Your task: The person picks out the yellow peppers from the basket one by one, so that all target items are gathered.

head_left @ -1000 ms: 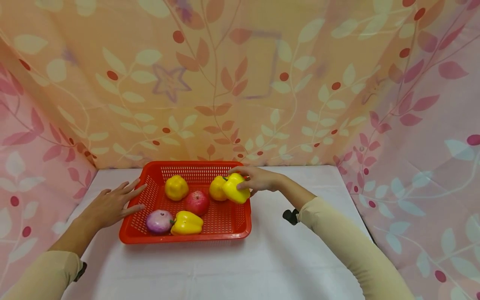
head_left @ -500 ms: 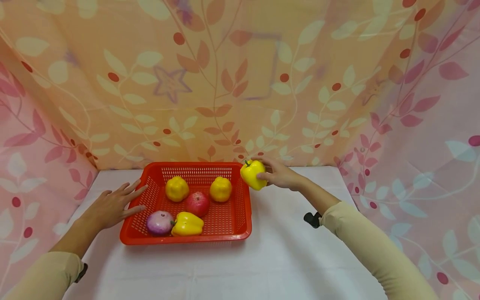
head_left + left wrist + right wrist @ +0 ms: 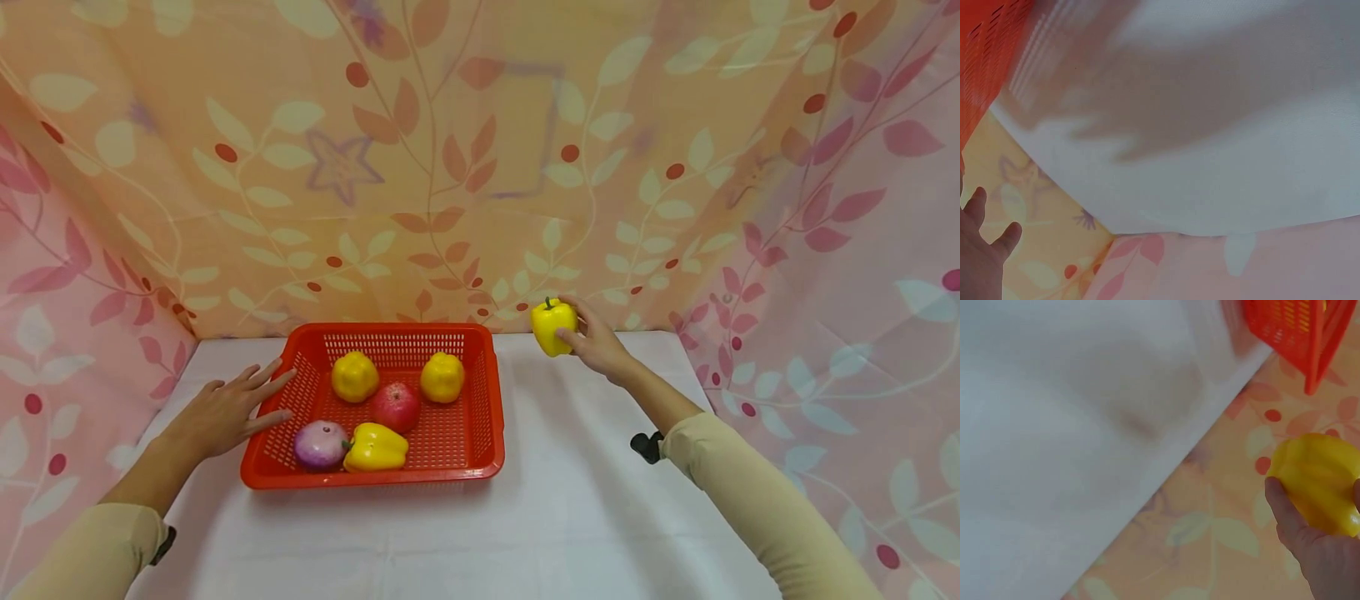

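My right hand (image 3: 600, 340) grips a yellow bell pepper (image 3: 553, 327) with a green stem, held up to the right of the red basket (image 3: 497, 417). The right wrist view shows thumb and fingers around the same bell pepper (image 3: 1319, 478). At the basket's left rim my left hand (image 3: 228, 408) rests with its fingers spread straight. Inside the basket lie a yellow bell pepper (image 3: 355, 377) at back left, another yellow bell pepper (image 3: 442, 377) at back right, a red pomegranate-like fruit (image 3: 396, 407) in the middle, a purple round vegetable (image 3: 320, 445) and a yellow bell pepper (image 3: 377, 447) at the front.
A white cloth (image 3: 570, 517) covers the table. Patterned curtains (image 3: 480, 167) hang behind and on both sides, meeting the table's back edge. In the left wrist view, the left hand's shadow falls across the cloth beside the basket wall (image 3: 991, 50).
My right hand has carried the yellow bell pepper out of the basket, over its right rim, to the right and toward the back. The left hand has stayed at the basket's left rim.
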A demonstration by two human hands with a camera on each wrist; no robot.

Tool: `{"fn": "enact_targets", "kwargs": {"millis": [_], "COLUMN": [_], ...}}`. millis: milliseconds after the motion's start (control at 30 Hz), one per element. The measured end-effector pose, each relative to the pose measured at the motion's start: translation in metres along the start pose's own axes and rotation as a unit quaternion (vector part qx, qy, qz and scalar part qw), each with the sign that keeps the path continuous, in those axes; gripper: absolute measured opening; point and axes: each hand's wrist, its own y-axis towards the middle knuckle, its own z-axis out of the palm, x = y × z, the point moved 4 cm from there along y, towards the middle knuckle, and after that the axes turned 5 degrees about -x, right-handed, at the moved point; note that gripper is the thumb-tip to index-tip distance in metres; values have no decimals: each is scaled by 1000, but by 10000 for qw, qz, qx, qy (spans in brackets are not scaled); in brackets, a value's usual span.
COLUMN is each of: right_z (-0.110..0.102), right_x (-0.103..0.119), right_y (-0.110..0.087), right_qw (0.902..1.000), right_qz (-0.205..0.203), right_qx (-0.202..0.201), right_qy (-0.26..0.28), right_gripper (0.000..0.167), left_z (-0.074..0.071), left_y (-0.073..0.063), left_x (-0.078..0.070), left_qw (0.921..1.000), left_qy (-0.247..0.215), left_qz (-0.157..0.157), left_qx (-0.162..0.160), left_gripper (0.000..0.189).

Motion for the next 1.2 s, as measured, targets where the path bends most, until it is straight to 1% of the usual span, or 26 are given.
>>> {"fn": "enact_targets", "kwargs": {"millis": [133,200,267,400,533,733,1033,1200], "right_z": [-9,-13,-18,-26,-32,-40,-54,-57], "right_x": [-17,-26,-36,-55,-71,-92,-116,-126], "right_y": [0,0,0,-1,-5,-10,-13,-16], "right_qw": [9992,9985,9978,9960,9939,9902,9855,9792], "right_qz": [-42,1,86,388,710,1119,1579,1949], "right_qx": [-372,-536,-654,-795,-827,-736,-555,-472], "right_qy": [155,141,64,-106,-195,-395,-284,-317], "right_gripper": [63,62,62,62,63,64,68,67], "left_z": [0,0,1,1,2,2,3,3], "left_y": [0,0,0,1,1,1,1,1], "left_x": [0,0,0,1,1,1,3,3], "left_qw": [10000,10000,10000,10000,10000,10000,9999,9999], "left_qy": [-2,-2,-6,0,20,12,-9,-11], "left_qz": [-12,-18,-30,-52,-54,-72,-108,-100], "left_qx": [12,21,29,27,28,44,59,64], "left_gripper": [78,79,79,79,79,79,80,81]}}
